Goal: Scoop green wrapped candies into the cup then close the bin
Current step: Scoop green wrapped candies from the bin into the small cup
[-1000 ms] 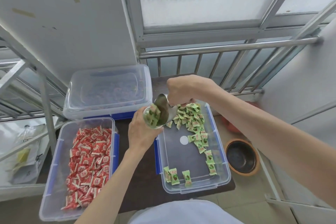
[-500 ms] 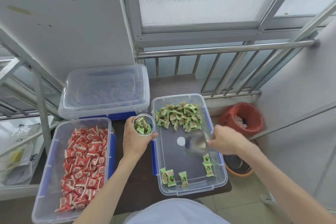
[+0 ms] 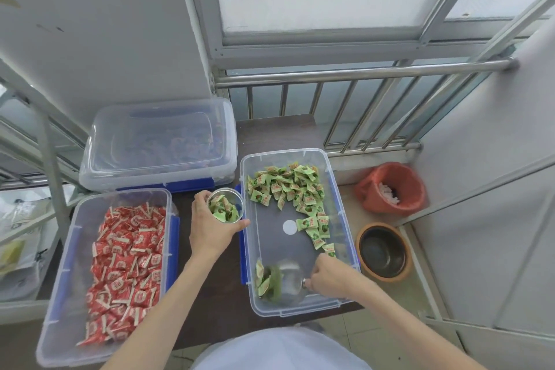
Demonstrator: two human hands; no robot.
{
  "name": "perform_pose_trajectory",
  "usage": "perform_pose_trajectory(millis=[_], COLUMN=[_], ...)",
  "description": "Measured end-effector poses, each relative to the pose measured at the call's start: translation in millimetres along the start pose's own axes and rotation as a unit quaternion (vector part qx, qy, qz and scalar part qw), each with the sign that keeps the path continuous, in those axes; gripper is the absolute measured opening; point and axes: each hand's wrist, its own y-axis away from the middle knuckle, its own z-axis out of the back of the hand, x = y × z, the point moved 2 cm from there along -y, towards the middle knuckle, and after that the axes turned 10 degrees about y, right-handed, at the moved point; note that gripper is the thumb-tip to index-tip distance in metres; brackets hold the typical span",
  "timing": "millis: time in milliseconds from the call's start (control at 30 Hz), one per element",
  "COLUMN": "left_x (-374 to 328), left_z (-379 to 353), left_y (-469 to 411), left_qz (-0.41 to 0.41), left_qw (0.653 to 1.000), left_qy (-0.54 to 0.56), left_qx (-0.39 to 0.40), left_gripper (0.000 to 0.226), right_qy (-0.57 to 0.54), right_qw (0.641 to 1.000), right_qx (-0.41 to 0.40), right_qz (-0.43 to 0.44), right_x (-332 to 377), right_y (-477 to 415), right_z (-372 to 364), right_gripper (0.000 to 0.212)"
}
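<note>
The right hand grips a metal scoop, pushing green candies into the open bin's near-left corner, likely to trap them. The left hand wraps the part-filled cup beside the bin's left edge, ready for pouring.

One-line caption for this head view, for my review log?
Left hand holds a cup of green candies while right hand pushes a metal scoop through the open bin.
</note>
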Motion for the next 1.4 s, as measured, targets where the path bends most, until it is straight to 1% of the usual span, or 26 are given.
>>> perform_pose_trajectory(millis=[67,133,233,333,433,533,700,767,867,1033,1133,1233,1400], left_x=[0.7,1.5,1.9,2.3,3.9,3.4,-0.1,-0.4,0.3,-0.4,-1.1,-0.8,0.3], left_z=[0.7,2.4,3.4,2.0,0.8,0.2,-0.6,-0.8,-0.8,-0.6,-0.3,0.7,3.2], left_y=[0.3,-0.1,-1.7,-2.6,-2.0,-1.1,-2.5,-4.0,-4.6,-4.7,-5.3,-4.3,-1.6], left_qz=[0.007,0.011,0.015,0.018,0.019,0.025,0.033,0.041,0.046,0.052,0.055,0.054,0.034], left_qw=[1.000,1.000,1.000,1.000,1.000,0.999,0.999,0.999,0.999,0.999,0.998,0.998,0.999], left_qy=[0.006,0.012,0.017,0.020,0.020,0.021,0.018,0.013,0.011,0.011,0.013,0.019,0.028], left_qx=[-0.008,-0.013,-0.014,-0.009,-0.009,-0.008,-0.012,-0.012,-0.009,-0.009,-0.003,0.001,0.000], left_gripper=[0.093,0.092,0.090,0.091,0.093,0.092,0.091,0.091,0.092,0.093,0.094,0.095,0.093], right_qy=[-0.029,-0.048,-0.130,-0.222,-0.288,-0.384,-0.528,-0.550,-0.566,-0.592,-0.585,-0.573,-0.564], right_qw=[0.999,0.996,0.986,0.964,0.943,0.911,0.839,0.826,0.815,0.797,0.804,0.814,0.816], right_qx=[-0.032,-0.075,-0.103,-0.138,-0.156,-0.143,-0.121,-0.113,-0.112,-0.104,-0.099,-0.095,-0.117], right_qz=[0.003,0.005,-0.024,-0.057,-0.063,-0.048,-0.048,-0.051,-0.049,-0.064,-0.047,-0.012,0.060], right_x=[7.5,11.0,10.6,16.4,30.2,56.0,86.8,92.6,90.1,78.3,69.0,55.0,32.9], right_y=[2.9,2.2,-6.9,-19.6,-38.7,-58.7,-97.1,-101.0,-95.9,-99.7,-93.2,-79.0,-52.9], right_z=[-20.0,-37.3,-48.3,-55.0,-52.4,-38.3,-4.2,-8.0,-22.7,-16.2,-22.7,-28.4,-11.7], right_gripper=[0.039,0.043,0.043,0.039,0.041,0.036,0.025,0.026,0.032,0.019,0.024,0.023,0.027])
